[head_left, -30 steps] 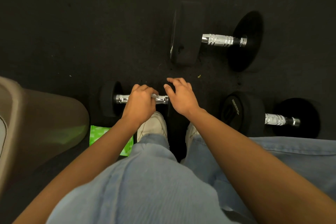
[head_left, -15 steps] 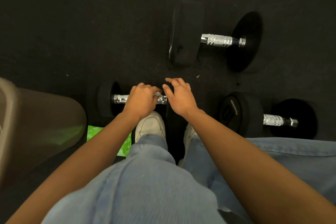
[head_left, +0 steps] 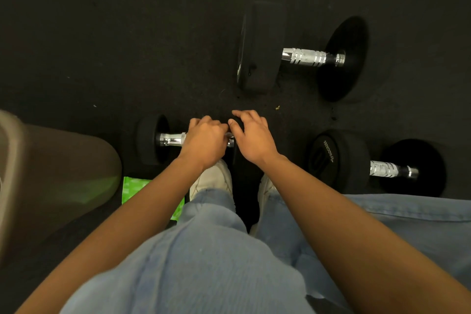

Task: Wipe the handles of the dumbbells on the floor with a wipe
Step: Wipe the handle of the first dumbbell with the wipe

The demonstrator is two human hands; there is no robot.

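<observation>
A small black dumbbell (head_left: 150,139) lies on the floor just in front of my feet. My left hand (head_left: 204,143) grips its chrome handle (head_left: 170,140) near the right end, and a bit of white wipe (head_left: 227,134) shows at my fingertips. My right hand (head_left: 251,135) curls over the dumbbell's right head, which is mostly hidden beneath it. A large dumbbell lies further away, its handle (head_left: 305,57) bare. To the right lies another dumbbell, its handle (head_left: 387,168) also bare.
A brown bin (head_left: 51,173) stands close on the left. A green wipe pack (head_left: 135,187) lies on the floor between the bin and my white shoe (head_left: 214,178). My jeans-clad knees fill the bottom of the view. The floor (head_left: 127,33) is black rubber.
My left hand has slid a little to the right along the small dumbbell's handle, closing up to my right hand. The right hand has stayed on the head.
</observation>
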